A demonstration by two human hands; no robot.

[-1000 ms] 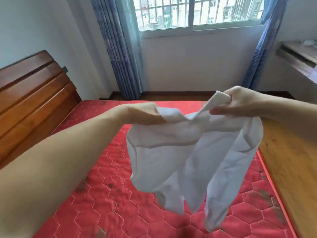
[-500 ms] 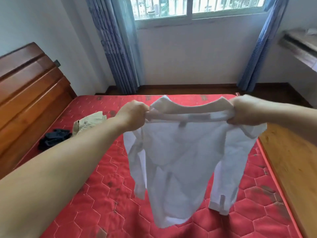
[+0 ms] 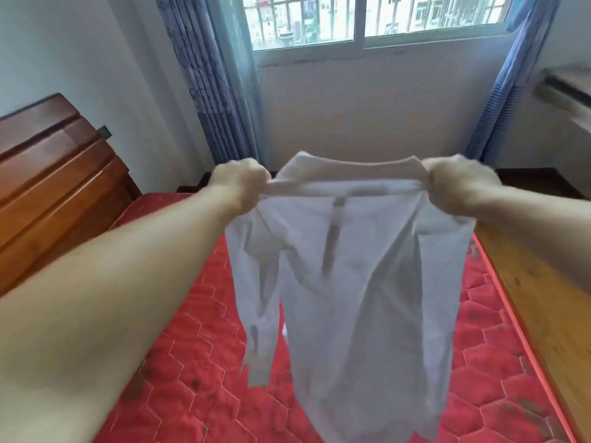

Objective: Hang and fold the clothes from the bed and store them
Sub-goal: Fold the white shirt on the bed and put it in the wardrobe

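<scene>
Left hand: my left hand (image 3: 241, 183) is curling into a fist and is gripping the left end of the collar of the white shirt (image 3: 348, 276).
Right hand: my right hand (image 3: 454, 183) is gripping the right end of the same collar, fingers closed on the cloth.
Hands together: the two hands are staying apart from each other, and the collar is stretching tight between them.
White shirt: I am holding it up in the air over the bed (image 3: 198, 388); it is hanging down from the collar, with one sleeve dangling on the left side and one on the right side. The lower hem is going out of view at the bottom edge, so I cannot tell if it is touching the mattress.
Bed: the red quilted mattress is lying under the shirt; the wooden headboard (image 3: 54, 187) is standing at its left end.
Room: a window (image 3: 364, 20) with blue curtains (image 3: 204, 78) is facing me, past the far edge of the bed.
Picture quality: the hands and the shirt are looking a little blurred.
</scene>
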